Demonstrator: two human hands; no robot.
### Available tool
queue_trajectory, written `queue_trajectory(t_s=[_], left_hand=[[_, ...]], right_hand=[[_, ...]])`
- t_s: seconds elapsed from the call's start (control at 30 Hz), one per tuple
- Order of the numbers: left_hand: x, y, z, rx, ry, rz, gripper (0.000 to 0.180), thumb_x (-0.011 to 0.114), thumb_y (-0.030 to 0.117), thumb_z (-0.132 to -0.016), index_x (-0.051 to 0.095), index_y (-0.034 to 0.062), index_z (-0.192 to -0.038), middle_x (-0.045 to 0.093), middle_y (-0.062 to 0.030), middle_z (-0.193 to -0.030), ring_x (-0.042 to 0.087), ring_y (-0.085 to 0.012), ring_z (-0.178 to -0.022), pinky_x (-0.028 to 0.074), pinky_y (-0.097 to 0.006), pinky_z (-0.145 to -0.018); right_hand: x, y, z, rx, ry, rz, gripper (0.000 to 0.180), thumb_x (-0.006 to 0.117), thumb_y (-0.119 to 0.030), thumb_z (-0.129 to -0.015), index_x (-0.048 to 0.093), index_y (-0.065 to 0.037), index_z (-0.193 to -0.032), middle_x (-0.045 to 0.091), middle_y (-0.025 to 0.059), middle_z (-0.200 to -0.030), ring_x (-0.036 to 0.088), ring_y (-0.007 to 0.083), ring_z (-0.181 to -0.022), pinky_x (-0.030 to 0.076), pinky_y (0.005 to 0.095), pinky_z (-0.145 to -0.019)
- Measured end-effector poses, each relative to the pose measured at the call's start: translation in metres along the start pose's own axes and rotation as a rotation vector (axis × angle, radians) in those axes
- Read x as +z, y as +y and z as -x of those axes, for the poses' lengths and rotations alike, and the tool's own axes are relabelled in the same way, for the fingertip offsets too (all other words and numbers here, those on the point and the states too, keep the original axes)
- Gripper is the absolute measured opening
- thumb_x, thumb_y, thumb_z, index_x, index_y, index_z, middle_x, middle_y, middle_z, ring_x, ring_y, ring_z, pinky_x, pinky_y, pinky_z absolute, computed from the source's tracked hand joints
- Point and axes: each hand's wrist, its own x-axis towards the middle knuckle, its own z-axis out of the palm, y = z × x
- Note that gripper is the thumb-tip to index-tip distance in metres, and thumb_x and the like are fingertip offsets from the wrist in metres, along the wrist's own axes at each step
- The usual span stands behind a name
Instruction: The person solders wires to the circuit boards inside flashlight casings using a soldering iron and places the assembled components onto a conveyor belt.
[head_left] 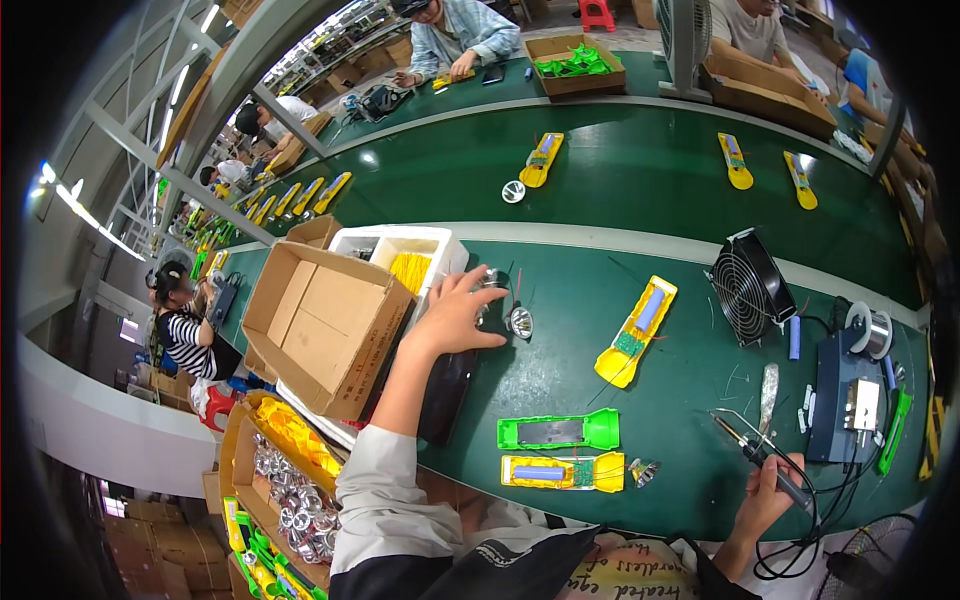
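The left hand [450, 315] reached forward over the left part of the table [560, 375], palm down, fingers spread and thumb apart in an open curve; whether they touched a small part beneath was unclear. Just beyond its thumb lay a silver reflector [520, 322]. The right hand [770, 495], near the table's near edge toward the right, gripped a soldering iron [752, 452] by its handle. The iron's long axis ran obliquely, tip toward the far left corner. A yellow shell [636, 332] lay mid-table, its long axis slanting from far right to near left.
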Motion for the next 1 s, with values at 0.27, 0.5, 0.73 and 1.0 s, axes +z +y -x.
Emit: queue_trajectory(t_s=[0.27, 0.5, 0.73, 1.0], left_hand=[[0.037, 0.023, -0.028, -0.346, 0.249, 0.169, 0.025, 0.061, 0.024, -0.074, 0.063, 0.0006, -0.083, 0.060, -0.0188, -0.079, 0.058, -0.0323, -0.076, 0.045, -0.038, -0.068], [0.055, 0.030, -0.049, -0.232, 0.335, 0.178, 0.016, 0.058, 0.016, -0.077, 0.062, 0.0006, -0.079, 0.059, -0.0153, -0.071, 0.056, -0.0303, -0.067, 0.043, -0.038, -0.060], [0.061, 0.069, -0.034, -0.054, 0.385, 0.527, 0.019, 0.063, 0.011, -0.074, 0.063, 0.0030, -0.092, 0.060, -0.0105, -0.070, 0.056, -0.0236, -0.063, 0.043, -0.029, -0.062], [0.061, 0.071, -0.022, 0.268, 0.350, 0.565, 0.020, 0.067, 0.011, -0.067, 0.061, 0.0067, -0.086, 0.057, -0.0068, -0.086, 0.054, -0.0215, -0.084, 0.033, -0.042, -0.092]], right_hand=[[0.009, -0.002, -0.004, -0.016, 0.032, -0.033, 0.018, 0.056, -0.013, -0.081, 0.040, -0.006, -0.077, 0.041, -0.0003, -0.053, 0.034, 0.0026, -0.040, 0.024, 0.0150, -0.035], [0.023, -0.010, -0.011, 0.034, 0.083, -0.031, 0.013, 0.055, -0.003, -0.078, 0.042, -0.005, -0.077, 0.043, 0.0007, -0.053, 0.038, 0.0035, -0.039, 0.027, 0.0158, -0.035], [0.024, -0.002, -0.021, -0.028, 0.029, -0.016, 0.016, 0.057, -0.004, -0.078, 0.042, -0.003, -0.077, 0.048, 0.0039, -0.054, 0.039, 0.0044, -0.038, 0.030, 0.0155, -0.035], [0.037, -0.002, -0.024, -0.038, 0.013, 0.071, 0.017, 0.058, -0.006, -0.078, 0.041, -0.003, -0.079, 0.049, 0.0045, -0.054, 0.040, 0.0043, -0.038, 0.031, 0.0155, -0.036]])
